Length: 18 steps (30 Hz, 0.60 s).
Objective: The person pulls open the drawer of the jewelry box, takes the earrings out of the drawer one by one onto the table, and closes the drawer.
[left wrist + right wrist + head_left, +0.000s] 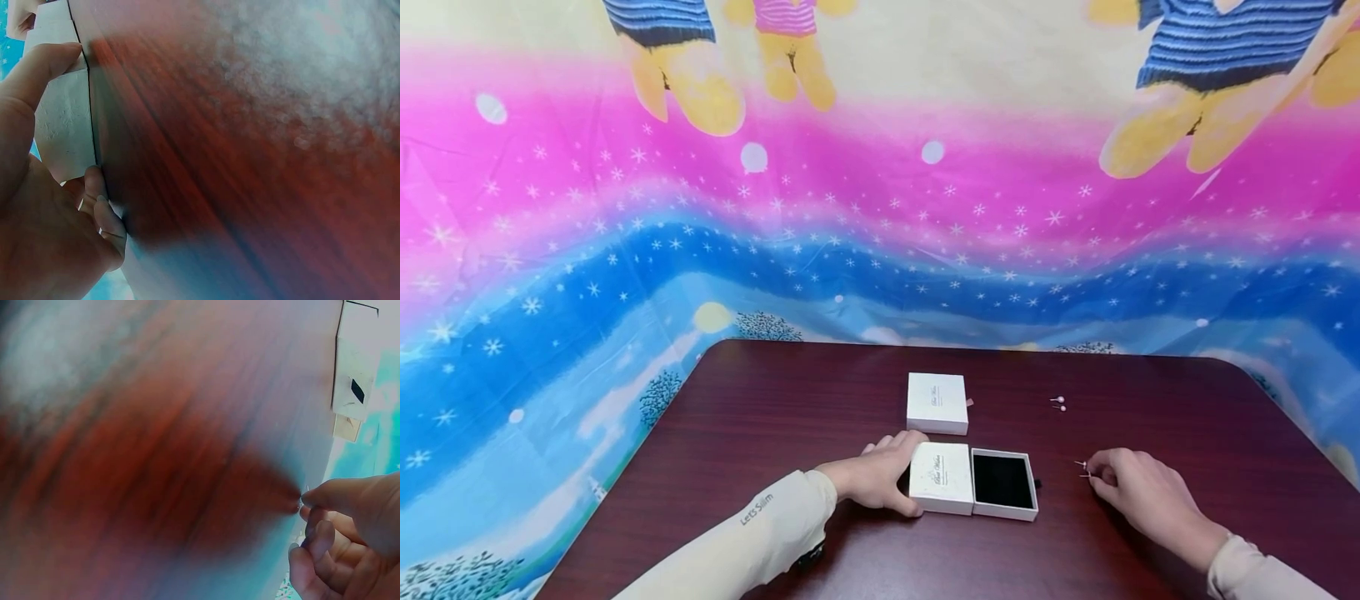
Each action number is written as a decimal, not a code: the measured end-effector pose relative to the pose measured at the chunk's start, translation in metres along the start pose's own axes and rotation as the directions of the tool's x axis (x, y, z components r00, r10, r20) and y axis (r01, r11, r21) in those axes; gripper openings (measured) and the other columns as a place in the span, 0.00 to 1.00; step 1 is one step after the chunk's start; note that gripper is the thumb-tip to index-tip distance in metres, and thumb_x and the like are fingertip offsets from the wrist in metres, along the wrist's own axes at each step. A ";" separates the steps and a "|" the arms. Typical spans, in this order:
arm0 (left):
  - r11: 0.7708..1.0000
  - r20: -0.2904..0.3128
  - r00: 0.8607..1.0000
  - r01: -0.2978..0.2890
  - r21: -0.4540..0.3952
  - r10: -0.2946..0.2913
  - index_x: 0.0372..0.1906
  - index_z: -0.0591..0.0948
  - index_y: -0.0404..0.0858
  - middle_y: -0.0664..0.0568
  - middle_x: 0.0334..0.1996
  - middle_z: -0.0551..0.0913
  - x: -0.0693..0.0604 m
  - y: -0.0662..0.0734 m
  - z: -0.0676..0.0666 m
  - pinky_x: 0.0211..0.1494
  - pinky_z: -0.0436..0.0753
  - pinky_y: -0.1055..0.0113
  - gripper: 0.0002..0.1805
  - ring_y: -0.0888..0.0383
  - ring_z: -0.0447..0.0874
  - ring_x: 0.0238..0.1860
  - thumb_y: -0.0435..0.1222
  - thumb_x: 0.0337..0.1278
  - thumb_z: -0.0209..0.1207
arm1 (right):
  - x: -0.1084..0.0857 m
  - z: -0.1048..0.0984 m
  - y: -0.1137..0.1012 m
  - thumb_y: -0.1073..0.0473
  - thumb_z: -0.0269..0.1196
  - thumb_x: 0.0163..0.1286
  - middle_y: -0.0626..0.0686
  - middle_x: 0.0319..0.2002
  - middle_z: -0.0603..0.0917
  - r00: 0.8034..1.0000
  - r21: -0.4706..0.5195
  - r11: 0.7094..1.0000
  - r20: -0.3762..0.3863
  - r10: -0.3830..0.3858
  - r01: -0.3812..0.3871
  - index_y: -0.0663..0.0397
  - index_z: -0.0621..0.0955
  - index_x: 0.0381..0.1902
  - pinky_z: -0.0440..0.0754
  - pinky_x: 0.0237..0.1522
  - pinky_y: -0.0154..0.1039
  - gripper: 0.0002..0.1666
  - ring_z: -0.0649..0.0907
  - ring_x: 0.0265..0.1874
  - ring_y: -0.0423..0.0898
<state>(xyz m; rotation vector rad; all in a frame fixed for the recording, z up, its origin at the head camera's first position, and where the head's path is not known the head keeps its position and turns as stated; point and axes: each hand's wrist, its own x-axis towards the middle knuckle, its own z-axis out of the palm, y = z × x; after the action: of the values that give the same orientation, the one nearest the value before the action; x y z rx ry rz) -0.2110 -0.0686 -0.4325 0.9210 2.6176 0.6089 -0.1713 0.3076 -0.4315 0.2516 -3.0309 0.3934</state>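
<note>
My left hand [876, 479] grips the left end of a white box sleeve [942, 477], thumb along its near side and the other fingers behind it. Out of the sleeve's right side sticks a white drawer [1006, 515] with a black insert [1002, 481] and a dark pull tab. In the left wrist view the thumb lies along the sleeve's side wall [62, 131]. To the right of the drawer, my right hand [1150, 496] is low over the table, its thumb and forefinger pinching a small stud earring [1083, 464]. Another earring [1085, 476] is close by the fingertips.
Behind the sleeve stands a second white box [936, 402], closed, with a light tab on its right. Two pearl stud earrings [1059, 400] lie farther back at right. Everything rests on a dark red wooden table [820, 400], with a printed cloth [880, 208] hanging behind its far edge.
</note>
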 end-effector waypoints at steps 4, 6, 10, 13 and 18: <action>1.000 0.001 1.000 0.006 0.008 -0.006 0.67 0.62 0.48 0.58 0.57 0.73 0.000 0.000 0.001 0.51 0.64 0.70 0.46 0.62 0.67 0.52 0.48 0.42 0.75 | -0.001 -0.001 0.000 0.60 0.68 0.62 0.39 0.16 0.73 1.000 0.019 1.000 0.003 0.005 -0.005 0.45 0.88 0.38 0.63 0.22 0.39 0.06 0.67 0.18 0.37; 1.000 0.001 1.000 0.007 0.008 -0.007 0.67 0.62 0.48 0.58 0.57 0.73 0.001 0.000 0.002 0.51 0.64 0.70 0.47 0.62 0.67 0.52 0.48 0.42 0.75 | -0.001 -0.001 0.000 0.60 0.69 0.62 0.38 0.17 0.74 1.000 0.027 1.000 0.003 0.007 -0.007 0.46 0.88 0.38 0.64 0.22 0.39 0.07 0.67 0.18 0.36; 1.000 0.002 1.000 0.008 0.000 -0.008 0.66 0.63 0.48 0.58 0.56 0.73 0.000 0.001 0.001 0.50 0.64 0.69 0.46 0.61 0.67 0.52 0.47 0.42 0.76 | -0.002 -0.001 0.001 0.60 0.69 0.61 0.38 0.17 0.74 1.000 0.032 0.999 0.001 0.006 -0.006 0.47 0.88 0.38 0.64 0.22 0.38 0.07 0.67 0.18 0.35; 1.000 0.000 1.000 0.006 -0.004 -0.006 0.66 0.63 0.47 0.57 0.55 0.73 -0.001 0.002 0.000 0.50 0.64 0.69 0.46 0.61 0.67 0.52 0.47 0.42 0.76 | -0.002 -0.001 0.001 0.61 0.69 0.61 0.37 0.17 0.74 1.000 0.033 0.999 -0.005 0.002 -0.002 0.47 0.88 0.38 0.64 0.22 0.38 0.07 0.67 0.18 0.35; 1.000 -0.003 1.000 0.005 0.003 -0.005 0.66 0.63 0.47 0.57 0.56 0.73 -0.001 0.002 -0.001 0.50 0.64 0.69 0.46 0.61 0.67 0.52 0.47 0.42 0.76 | -0.002 -0.001 0.002 0.61 0.69 0.61 0.37 0.17 0.75 1.000 0.036 0.999 -0.009 -0.004 0.005 0.47 0.88 0.38 0.65 0.22 0.38 0.07 0.67 0.18 0.34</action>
<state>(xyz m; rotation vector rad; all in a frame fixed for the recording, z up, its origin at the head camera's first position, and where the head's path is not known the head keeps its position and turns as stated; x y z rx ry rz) -0.2099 -0.0679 -0.4309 0.9152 2.6231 0.6058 -0.1700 0.3098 -0.4309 0.2584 -3.0163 0.4485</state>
